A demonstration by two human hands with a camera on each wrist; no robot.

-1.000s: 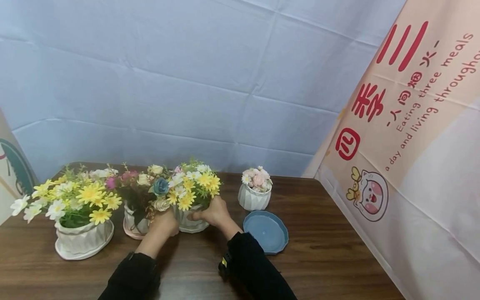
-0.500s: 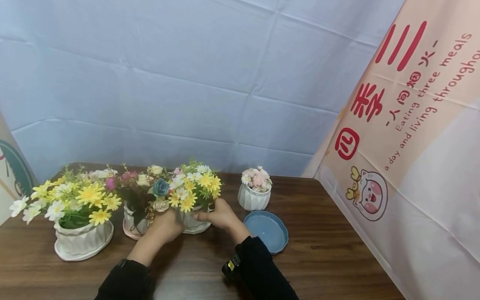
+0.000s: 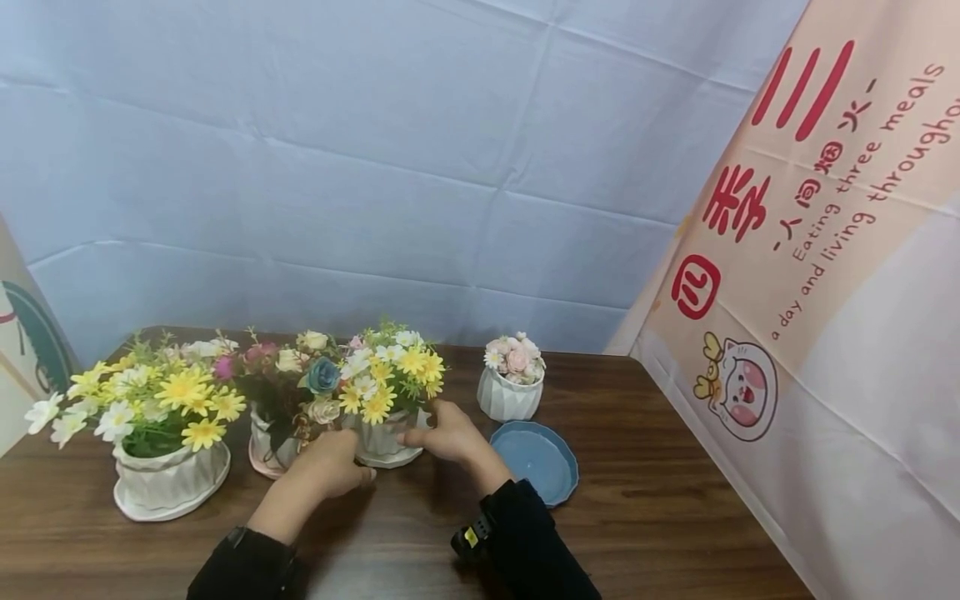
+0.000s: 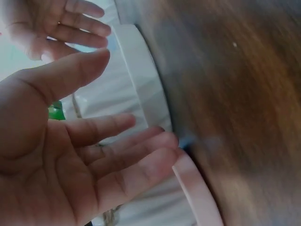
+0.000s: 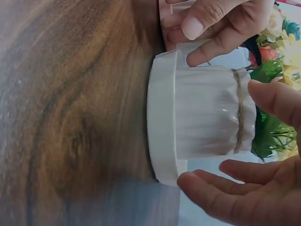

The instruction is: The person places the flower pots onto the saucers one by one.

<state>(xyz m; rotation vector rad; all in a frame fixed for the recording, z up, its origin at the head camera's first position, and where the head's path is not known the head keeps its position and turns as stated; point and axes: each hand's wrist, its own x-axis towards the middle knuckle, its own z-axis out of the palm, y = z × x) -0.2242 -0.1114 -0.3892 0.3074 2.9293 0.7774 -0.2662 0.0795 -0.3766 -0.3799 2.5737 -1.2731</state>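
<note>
A white ribbed flower pot (image 5: 207,113) with twine round its rim stands upright on a white saucer (image 5: 162,117). Yellow and white artificial daisies (image 3: 393,371) fill it. My left hand (image 3: 326,465) is at the pot's left, its fingers spread and loosely bent in the left wrist view, between this pot and the neighbouring one on a pink saucer (image 4: 200,193). On the other side is my right hand (image 3: 450,435), thumb and fingers apart around the pot without gripping it. One right fingertip looks close to the saucer's edge; whether it touches, I cannot tell.
Further left stand a pot of mixed roses (image 3: 272,440) and a wide pot of yellow and white daisies (image 3: 157,479) on a white saucer. A small pot of pink flowers (image 3: 510,396) sits at the back right, behind a blue plate (image 3: 536,462). Cloth hangs behind the table (image 3: 660,517).
Both hands have eased away from the pot, the left toward the lower left and the right slightly rightward. The daisy pot and its saucer stay nearly in place.
</note>
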